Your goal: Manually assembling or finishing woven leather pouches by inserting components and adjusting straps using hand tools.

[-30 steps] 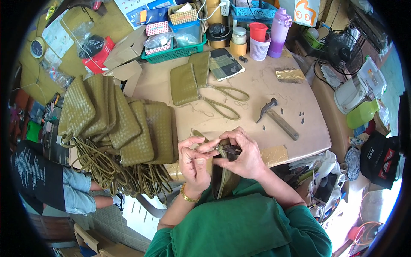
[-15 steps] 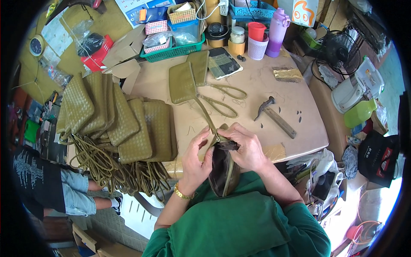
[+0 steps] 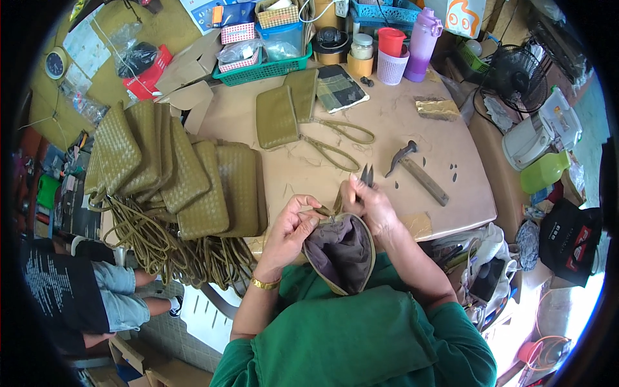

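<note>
An olive pouch (image 3: 340,253) hangs unzipped over my lap, its mouth wide and its dark lining showing. At its upper corner, by the metal zipper end, my left hand (image 3: 291,229) pinches the strap end between thumb and fingers. My right hand (image 3: 373,205), closed beside the same corner, grips thread snips (image 3: 367,175) whose two dark pointed blades stick up from the fingers. Most of the snips' body is hidden in the palm. Beyond my hands, two woven olive pouches (image 3: 276,118) with looped wrist straps lie overlapping on the table.
Several olive pouches (image 3: 240,187) are stacked at left, their straps (image 3: 161,242) dangling over the edge. A hammer (image 3: 419,174) lies to the right near small dark pieces. Baskets (image 3: 271,71), cups and a purple bottle (image 3: 423,48) line the back. A person (image 3: 64,290) stands at lower left.
My right hand has let go of the pouch's edge and now shows snips, blades up. The pouch's mouth has spread wider toward me. My left hand stays at the strap end.
</note>
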A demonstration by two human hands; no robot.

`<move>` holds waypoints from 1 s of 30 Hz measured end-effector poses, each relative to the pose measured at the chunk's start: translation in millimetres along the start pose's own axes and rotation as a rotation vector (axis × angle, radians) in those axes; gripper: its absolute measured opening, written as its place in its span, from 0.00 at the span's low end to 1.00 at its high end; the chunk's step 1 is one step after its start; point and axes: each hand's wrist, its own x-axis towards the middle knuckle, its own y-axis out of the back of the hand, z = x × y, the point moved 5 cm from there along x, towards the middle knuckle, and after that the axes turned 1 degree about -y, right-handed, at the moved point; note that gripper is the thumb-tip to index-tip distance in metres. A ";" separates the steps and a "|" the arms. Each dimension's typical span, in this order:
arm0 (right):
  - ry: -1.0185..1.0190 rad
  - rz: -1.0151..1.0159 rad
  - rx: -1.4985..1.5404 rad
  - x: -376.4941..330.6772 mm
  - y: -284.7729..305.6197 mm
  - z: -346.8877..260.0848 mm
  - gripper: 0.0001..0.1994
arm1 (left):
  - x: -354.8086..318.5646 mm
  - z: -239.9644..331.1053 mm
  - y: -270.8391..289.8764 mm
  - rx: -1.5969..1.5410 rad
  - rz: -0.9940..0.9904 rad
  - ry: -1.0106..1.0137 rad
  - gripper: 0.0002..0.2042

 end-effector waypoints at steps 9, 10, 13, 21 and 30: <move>0.203 -0.161 -0.890 -34.7 -26.4 -33.2 0.09 | -0.5 -4.8 6.6 -0.036 0.044 0.015 0.09; 0.225 -0.133 -0.820 -33.2 -23.1 -29.3 0.09 | -0.2 1.6 3.8 0.175 0.109 -0.046 0.10; 0.221 -0.064 -0.710 -31.8 -16.2 -22.9 0.09 | -5.4 33.0 -8.6 0.710 0.251 -0.311 0.10; 0.109 0.029 -0.585 -25.4 -12.2 -11.6 0.10 | -2.0 42.3 -31.8 1.074 0.183 -0.481 0.11; 0.089 -0.008 -0.528 -24.7 -13.7 -4.4 0.10 | 6.5 31.6 -30.0 1.110 0.169 -0.583 0.05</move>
